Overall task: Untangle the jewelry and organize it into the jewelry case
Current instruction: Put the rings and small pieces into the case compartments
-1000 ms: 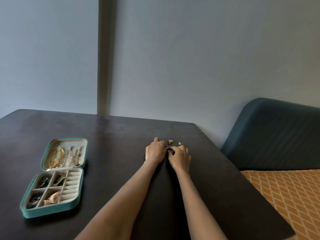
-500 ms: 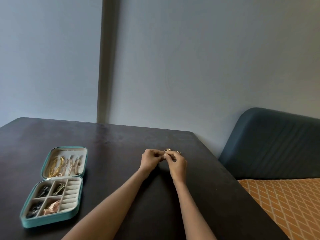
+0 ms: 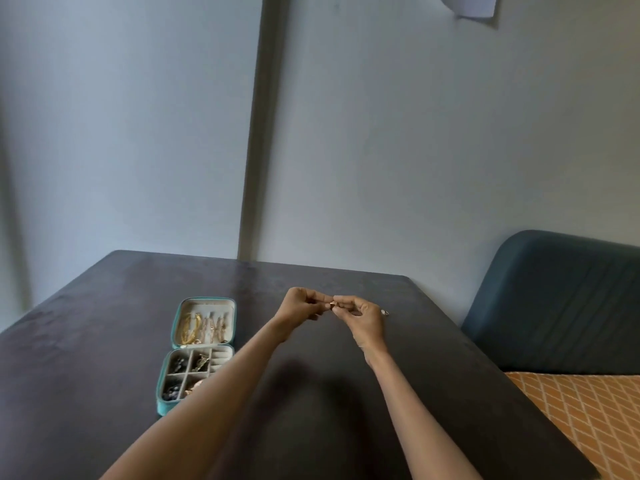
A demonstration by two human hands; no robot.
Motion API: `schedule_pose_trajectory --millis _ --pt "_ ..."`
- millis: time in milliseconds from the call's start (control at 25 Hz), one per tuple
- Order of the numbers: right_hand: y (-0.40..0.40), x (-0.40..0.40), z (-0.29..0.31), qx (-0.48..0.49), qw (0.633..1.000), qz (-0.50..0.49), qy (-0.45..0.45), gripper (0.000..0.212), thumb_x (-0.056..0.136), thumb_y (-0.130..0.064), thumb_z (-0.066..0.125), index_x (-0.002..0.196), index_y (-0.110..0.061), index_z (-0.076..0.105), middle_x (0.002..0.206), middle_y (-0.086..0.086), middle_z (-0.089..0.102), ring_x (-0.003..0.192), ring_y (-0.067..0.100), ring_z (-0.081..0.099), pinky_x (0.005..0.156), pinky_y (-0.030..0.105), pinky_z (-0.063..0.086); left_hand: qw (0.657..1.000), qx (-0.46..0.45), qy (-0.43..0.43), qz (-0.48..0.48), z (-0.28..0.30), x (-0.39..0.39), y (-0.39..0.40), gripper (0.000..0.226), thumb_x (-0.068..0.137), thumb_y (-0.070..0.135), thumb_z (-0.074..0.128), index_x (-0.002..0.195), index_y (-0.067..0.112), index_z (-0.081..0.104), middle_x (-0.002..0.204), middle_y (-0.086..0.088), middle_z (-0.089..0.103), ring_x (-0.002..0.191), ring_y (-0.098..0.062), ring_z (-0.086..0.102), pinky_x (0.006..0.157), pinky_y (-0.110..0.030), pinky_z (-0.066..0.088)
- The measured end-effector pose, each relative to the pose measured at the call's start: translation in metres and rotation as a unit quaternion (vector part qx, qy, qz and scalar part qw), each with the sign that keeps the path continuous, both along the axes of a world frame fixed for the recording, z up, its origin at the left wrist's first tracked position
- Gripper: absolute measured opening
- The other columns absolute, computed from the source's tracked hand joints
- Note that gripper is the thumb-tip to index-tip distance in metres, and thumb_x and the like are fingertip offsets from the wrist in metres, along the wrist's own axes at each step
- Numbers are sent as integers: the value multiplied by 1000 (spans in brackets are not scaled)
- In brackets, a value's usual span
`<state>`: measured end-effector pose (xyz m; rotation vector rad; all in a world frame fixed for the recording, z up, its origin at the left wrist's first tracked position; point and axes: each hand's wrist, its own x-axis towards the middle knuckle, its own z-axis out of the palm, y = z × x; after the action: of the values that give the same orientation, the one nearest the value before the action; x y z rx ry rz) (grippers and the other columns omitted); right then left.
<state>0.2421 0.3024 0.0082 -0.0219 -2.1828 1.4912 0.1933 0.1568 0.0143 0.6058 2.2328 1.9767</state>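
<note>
My left hand [image 3: 300, 304] and my right hand [image 3: 360, 315] are raised a little above the dark table [image 3: 104, 341], fingertips meeting. Between them they pinch a small gold ring-like piece [image 3: 333, 304]; it is too small to tell which piece. A second small ring [image 3: 384, 312] lies on the table just right of my right hand. The teal jewelry case [image 3: 166, 403] lies open to the left. Its lid holds gold chains [image 3: 194, 328] and its base compartments hold dark and rose-gold pieces. My left forearm covers the case's near right corner.
The table's right edge runs close to a dark blue upholstered seat back [image 3: 561, 299] and an orange patterned cushion [image 3: 588, 410]. A grey wall stands behind the table's far edge.
Both hands lifted off the table with the small gold piece pinched between them. The view tilted up and shifted left, so the case now appears nearer my left arm.
</note>
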Motion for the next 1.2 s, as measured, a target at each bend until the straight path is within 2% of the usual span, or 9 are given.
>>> schedule_pose_trajectory --millis 240,360,480,560,640,720,840,920,1200 --pt "-58 17 11 70 995 70 -6 16 78 -4 72 92 -11 74 90 1 73 79 3 66 74 12 51 992 -76 87 43 5 25 -73 7 77 7 74 83 5 74 57 15 65 47 3 52 49 -12 43" --pt "-85 16 14 124 987 100 -23 15 75 -11 76 88 -17 76 83 -6 73 77 3 67 77 19 54 988 -113 96 40 7 30 -110 15 76 4 74 89 -3 72 52 17 64 49 3 55 53 -12 47" --pt "-115 16 11 141 978 147 -42 15 74 -10 77 85 -19 76 74 -14 70 68 -3 65 78 22 55 978 -177 114 15 7 29 -148 17 75 5 75 90 -2 73 70 5 70 68 -3 62 76 -24 52" --pt "-131 17 6 164 971 166 -48 16 74 -10 77 89 -14 76 77 -11 70 65 -10 62 74 13 52 962 -236 138 26 4 26 -168 17 76 7 74 93 5 74 81 0 71 69 4 62 82 -25 53" --pt "-143 17 -2 190 965 174 -46 18 74 -12 78 92 -11 76 82 -4 72 64 -15 60 70 5 47 945 -280 150 81 2 28 -178 20 76 9 73 96 12 74 92 -1 72 76 2 63 88 -29 52" --pt "-152 15 -10 200 963 179 -43 20 73 -14 78 93 -11 76 88 1 74 69 -14 62 72 6 48 913 -352 162 128 -1 34 -182 23 77 20 72 99 23 72 105 2 69 98 -11 60 94 -31 44" --pt "-160 15 -17 212 957 193 -47 19 74 -17 78 94 -15 76 92 1 75 81 -4 66 80 14 52 853 -460 193 151 -7 41 -180 31 77 43 69 106 36 64 125 6 52 120 -16 39 96 -34 25" --pt "-162 17 -18 222 954 195 -48 19 76 -15 77 94 -15 76 93 1 75 85 1 67 81 16 52 850 -470 184 151 -7 41 -178 37 76 48 69 111 37 61 131 4 44 125 -18 34 98 -36 21" --pt "-161 21 -22 264 947 173 -50 19 78 -10 73 96 -13 75 96 4 74 87 3 66 77 5 45 822 -520 184 137 -3 40 -174 44 74 44 71 115 36 57 136 0 40 128 -20 31 101 -38 20"
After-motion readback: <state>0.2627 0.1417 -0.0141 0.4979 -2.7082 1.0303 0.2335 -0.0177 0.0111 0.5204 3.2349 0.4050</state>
